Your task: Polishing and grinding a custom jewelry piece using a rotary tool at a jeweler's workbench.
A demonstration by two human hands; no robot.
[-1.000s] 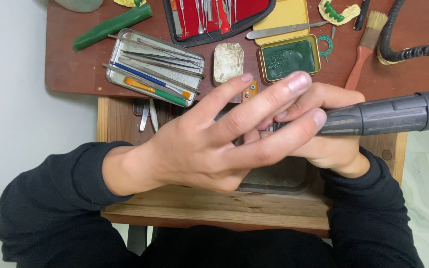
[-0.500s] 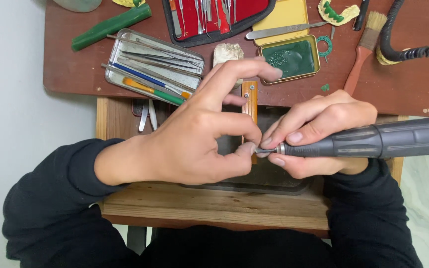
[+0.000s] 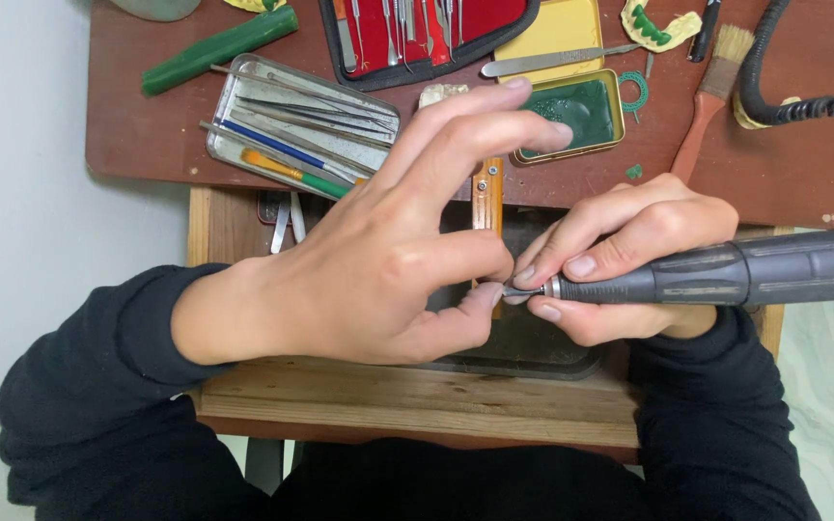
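Gripping the grey rotary tool (image 3: 726, 275) in your right hand (image 3: 629, 260), you are pinching something too small to identify at its tip with your left hand (image 3: 378, 270), over a dark tray (image 3: 533, 352); steadying both hands is seemingly what matters next.

At my twelve o'clock I see a red instrument case (image 3: 417, 34) of metal tools. At eleven sits a metal tray (image 3: 243, 87) of picks and pencils, with a green wax stick (image 3: 219, 50) just beyond it. At one lies a brass tin of green wax (image 3: 571, 116), its yellow lid (image 3: 547, 34) behind, and a wooden-handled brush (image 3: 707, 106) toward two.
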